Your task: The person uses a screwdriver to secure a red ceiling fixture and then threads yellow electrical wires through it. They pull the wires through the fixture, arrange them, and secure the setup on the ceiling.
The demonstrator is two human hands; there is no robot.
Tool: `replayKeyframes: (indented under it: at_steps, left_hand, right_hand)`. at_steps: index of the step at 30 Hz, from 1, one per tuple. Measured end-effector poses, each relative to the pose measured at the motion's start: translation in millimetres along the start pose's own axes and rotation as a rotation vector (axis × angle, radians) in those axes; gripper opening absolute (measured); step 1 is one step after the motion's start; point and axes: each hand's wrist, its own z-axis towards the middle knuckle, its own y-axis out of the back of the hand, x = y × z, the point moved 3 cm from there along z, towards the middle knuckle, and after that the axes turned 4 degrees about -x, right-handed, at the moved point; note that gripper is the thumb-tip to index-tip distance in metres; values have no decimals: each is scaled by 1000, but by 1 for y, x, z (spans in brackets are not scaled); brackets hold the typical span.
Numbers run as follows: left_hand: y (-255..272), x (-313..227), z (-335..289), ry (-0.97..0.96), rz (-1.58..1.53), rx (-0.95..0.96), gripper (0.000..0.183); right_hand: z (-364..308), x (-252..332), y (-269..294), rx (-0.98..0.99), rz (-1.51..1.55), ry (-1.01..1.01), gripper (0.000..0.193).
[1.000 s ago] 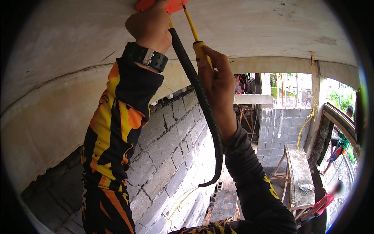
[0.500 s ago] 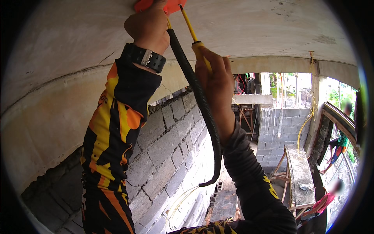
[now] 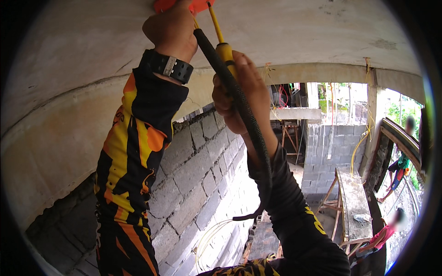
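Note:
At the ceiling, my left hand point(image 3: 171, 34) is closed at an orange plastic electrical box point(image 3: 202, 5), its fingertips partly hidden. My right hand point(image 3: 248, 94) grips the handle of a screwdriver point(image 3: 216, 26) with a yellow shaft. The dark tip of the screwdriver meets the orange box's edge. From beneath the box hangs a black flexible conduit point(image 3: 235, 94), passing in front of my right hand and forearm. Thin yellow wires point(image 3: 196, 22) run out of its upper end, and pale yellow wires point(image 3: 205, 239) loop from its lower end.
A grey concrete-block wall point(image 3: 193, 170) stands below the concrete beam point(image 3: 60, 156). A wooden platform point(image 3: 353, 202) on trestle legs is at the right. Beyond it are two people point(image 3: 380, 237) near a dark frame. Yellow wires point(image 3: 363, 138) hang by a far column.
My right hand has turned on the screwdriver and moved a little lower left, behind the conduit. The conduit's lower part has swung right across my forearm. My left hand stays at the box.

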Motion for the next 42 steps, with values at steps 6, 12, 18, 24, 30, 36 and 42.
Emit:
replayKeyframes:
  at_steps: [6, 12, 18, 24, 30, 36, 42]
  left_hand:
    - [1, -2, -1, 0, 91, -47, 39]
    - [1, -7, -4, -42, 239, -116, 44]
    - [3, -5, -4, 8, 239, -85, 44]
    - [1, -6, -2, -27, 193, -110, 45]
    - [2, -6, -5, 6, 234, -107, 46]
    - [1, -6, -3, 22, 187, -123, 44]
    - [1, -6, -6, 39, 99, -42, 42]
  right_hand:
    - [2, 0, 10, -184, -554, 360, 32]
    - [1, -6, 14, 109, 149, -165, 35]
    - [-6, 2, 7, 4, -122, -7, 29]
    - [-9, 3, 0, 17, 80, -209, 28]
    - [-8, 10, -1, -1, 91, -180, 32]
    - [-10, 15, -6, -115, -310, 248, 32]
    - [1, 3, -5, 67, 323, -285, 30]
